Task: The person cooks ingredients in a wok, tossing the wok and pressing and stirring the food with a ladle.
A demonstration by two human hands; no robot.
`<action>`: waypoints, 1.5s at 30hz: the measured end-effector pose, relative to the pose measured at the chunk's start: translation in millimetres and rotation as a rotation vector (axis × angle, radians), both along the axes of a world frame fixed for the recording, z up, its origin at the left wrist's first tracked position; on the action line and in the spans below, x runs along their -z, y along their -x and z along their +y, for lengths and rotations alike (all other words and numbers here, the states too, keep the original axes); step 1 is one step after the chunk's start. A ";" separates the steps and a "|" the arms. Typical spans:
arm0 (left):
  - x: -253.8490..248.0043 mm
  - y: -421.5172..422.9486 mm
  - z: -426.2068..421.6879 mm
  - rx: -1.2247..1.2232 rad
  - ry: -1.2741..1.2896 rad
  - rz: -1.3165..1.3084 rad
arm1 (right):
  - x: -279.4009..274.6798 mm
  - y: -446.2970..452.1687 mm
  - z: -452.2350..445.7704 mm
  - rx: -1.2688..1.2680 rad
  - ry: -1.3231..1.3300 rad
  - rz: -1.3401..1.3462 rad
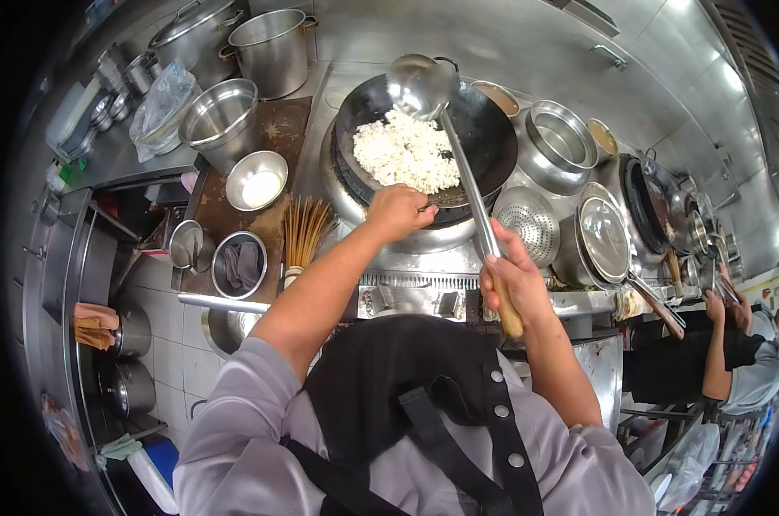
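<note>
Over the burner of the stove (432, 262), a dark wok (484, 138) holds a pale, crumbly mass that looks like rice (406, 150), spread on its bottom and up the left side. The left hand (395, 213) is curled nearly closed at the wok's near edge, apparently around its handle (the fingertips are partly hidden, so how firmly is hard to tell), probably to steady the pan while the other hand works a tool. The right hand (517, 277) is closed around the lower part of the long ladle (465, 168), fingers wrapped near where metal meets wood, which likely gives control over so long a shaft while leaving the fingers well apart from the heat. The ladle's bowl hangs at the far side of the wok, just beside the food. A perforated strainer (525, 225) lies to the right of the wok and a bamboo brush (303, 236) stands to the left, both presumably put there to be within easy reach. Farther right, a co-worker (759, 370) stands at another cooking place, both arms reaching toward the pans there
</note>
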State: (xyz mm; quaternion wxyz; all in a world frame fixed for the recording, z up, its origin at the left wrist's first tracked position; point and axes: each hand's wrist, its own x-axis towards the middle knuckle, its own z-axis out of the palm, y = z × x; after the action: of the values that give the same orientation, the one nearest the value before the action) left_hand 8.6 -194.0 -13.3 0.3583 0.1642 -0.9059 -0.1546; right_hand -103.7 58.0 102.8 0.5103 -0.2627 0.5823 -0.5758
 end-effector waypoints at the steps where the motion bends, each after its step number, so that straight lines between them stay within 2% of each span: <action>1: -1.4 -0.7 0.8 0.005 -0.007 0.003 | 3.8 2.7 5.9 -0.047 0.089 -0.275; 3: -2.1 -1.7 3.7 0.020 -0.014 0.000 | 17.0 8.7 -9.9 -0.050 0.002 -0.332; 5: -5.0 -1.0 2.5 0.011 -0.043 -0.035 | 46.7 17.3 -44.4 -0.034 -0.159 -0.087; 6: -7.2 -0.2 1.2 0.012 -0.037 -0.030 | 38.6 8.4 -55.5 -0.020 -0.170 0.206; 9: -6.2 -4.6 0.3 0.016 -0.056 -0.106 | 17.7 7.9 -61.4 0.067 -0.052 0.149; 11: -5.4 -2.2 1.0 0.021 -0.048 -0.036 | 0.2 23.8 -54.1 0.101 0.070 -0.215; 13: -5.2 -0.7 0.7 0.016 -0.044 -0.031 | 0.3 37.0 -62.8 0.097 0.154 -0.430; 14: -4.6 -1.0 1.8 0.013 -0.042 -0.032 | 8.2 43.2 -78.2 0.096 0.153 -0.430; 16: -5.3 -1.2 2.7 0.005 -0.053 -0.039 | 26.8 50.3 -112.3 0.103 -0.082 -0.230; 17: -8.0 -0.5 2.1 -0.005 -0.060 -0.044 | 26.1 48.7 -116.5 0.105 -0.078 -0.228; 19: -11.4 -2.4 2.9 0.010 -0.046 -0.034 | 22.0 47.7 -127.5 0.020 -0.141 0.071; 20: -11.2 -4.6 3.4 0.021 -0.042 -0.029 | 6.9 36.5 -118.9 0.029 -0.095 0.093; 21: -8.8 -4.9 2.7 0.015 -0.045 -0.027 | 1.2 30.5 -108.3 0.022 -0.098 0.094; 23: -6.9 -3.6 1.2 0.018 -0.038 -0.017 | -2.4 25.3 -87.7 0.014 0.042 -0.229; 24: -8.6 -3.3 -0.5 0.012 -0.035 -0.014 | 2.9 23.9 -84.7 0.021 0.054 -0.282; 27: -6.1 -4.4 4.7 0.019 -0.053 -0.007 | 46.0 36.1 -120.9 -0.019 -0.092 -0.199; 29: -6.4 -3.1 0.5 -0.001 -0.054 -0.056 | 44.3 36.2 -129.9 0.020 -0.124 -0.167; 31: -10.1 -6.2 1.6 0.025 -0.065 -0.037 | 14.5 19.2 -120.4 0.037 -0.082 0.189; 33: -5.8 -5.4 0.0 0.016 -0.048 -0.030 | 5.2 17.0 -90.5 0.060 -0.046 0.131; 35: -4.9 -3.8 -1.6 0.013 -0.039 -0.027 | 14.4 30.3 -70.5 0.032 0.070 -0.170; 36: -3.8 -3.8 0.2 0.012 -0.031 -0.028 | 23.1 31.9 -73.0 0.035 0.031 -0.198; 39: -4.3 -3.2 -0.2 -0.013 -0.072 -0.095 | 47.8 45.4 -108.7 0.036 -0.134 -0.119; 40: -3.2 -2.9 0.6 0.005 -0.041 -0.054 | 44.9 48.5 -113.2 -0.014 -0.132 0.031; 43: -5.0 -3.5 1.5 0.005 -0.033 -0.027 | -2.6 16.3 -87.4 -0.024 -0.055 0.125; 44: -3.2 -3.5 2.0 0.010 -0.034 -0.029 | -2.7 16.8 -75.5 -0.014 -0.013 -0.006; 45: -2.9 -2.6 1.6 0.011 -0.020 -0.009 | 1.0 16.8 -71.9 -0.011 -0.011 -0.004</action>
State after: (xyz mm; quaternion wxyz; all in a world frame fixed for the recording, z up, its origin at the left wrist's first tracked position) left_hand 11.2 -192.4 -10.4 0.3517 0.1636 -0.9068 -0.1649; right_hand -120.5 -13.9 101.8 0.5161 -0.2618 0.5829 -0.5704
